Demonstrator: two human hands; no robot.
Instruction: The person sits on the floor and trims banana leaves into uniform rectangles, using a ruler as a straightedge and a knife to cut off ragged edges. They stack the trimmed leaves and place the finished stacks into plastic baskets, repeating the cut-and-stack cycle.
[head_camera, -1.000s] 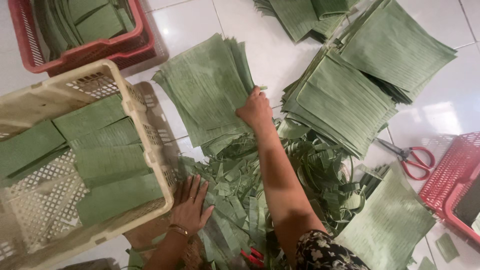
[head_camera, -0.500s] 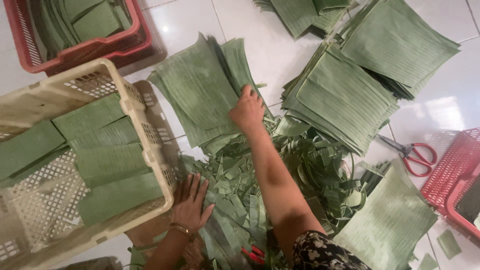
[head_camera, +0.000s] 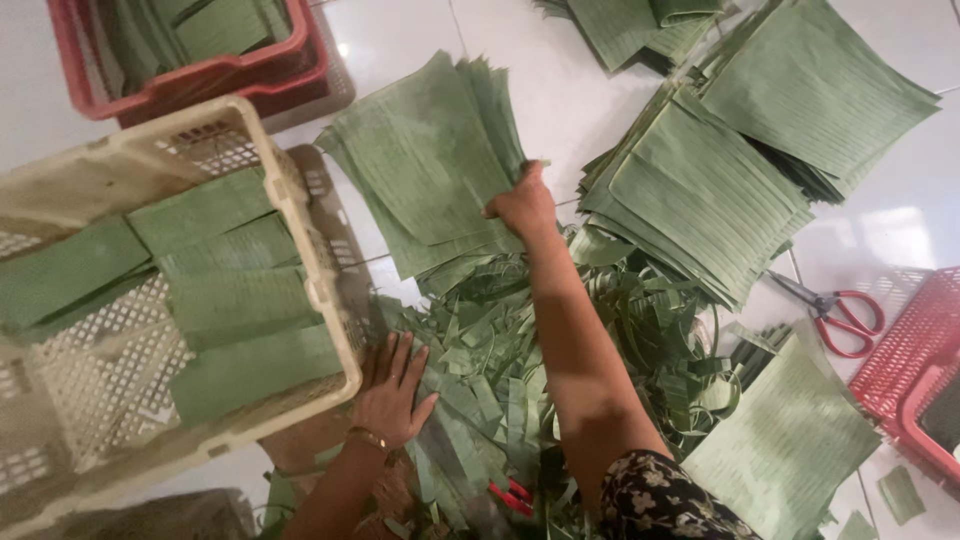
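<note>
Here, the right hand (head_camera: 522, 205) reaches out at full arm's length and grips the lower right edge of a stack of cut banana-leaf sheets (head_camera: 425, 165), fingers curled over the edge, thumb side up. The stack lies on the white tiled floor (head_camera: 560, 90) at about 12 o'clock from the person, its corners fanned slightly.

The left hand (head_camera: 392, 392) rests flat, palm down and fingers spread, holding nothing, on the near edge of a heap of leaf trimmings (head_camera: 500, 380). A thin bracelet (head_camera: 368, 436) sits at that wrist. The hand lies just beside the lower right corner of the beige plastic crate (head_camera: 300, 220).

The trimmings, narrow green strips in a loose tangle, fill the floor between the two arms and spread toward 3 o'clock. A red-handled tool (head_camera: 510, 497) pokes out of the heap close to the body; its kind is unclear.

At 9 o'clock, the beige crate holds folded leaf pieces (head_camera: 235, 290) laid in rows. At 11 o'clock stands a red crate (head_camera: 200, 85) with more leaves inside.

At 1 to 2 o'clock, larger piles of square leaf sheets (head_camera: 720, 170) overlap one another. Red-handled scissors (head_camera: 835, 312) lie at 3 o'clock on bare tile, near a red basket (head_camera: 915, 375) at the frame edge. Another leaf pile (head_camera: 790, 440) sits at 4 o'clock.
</note>
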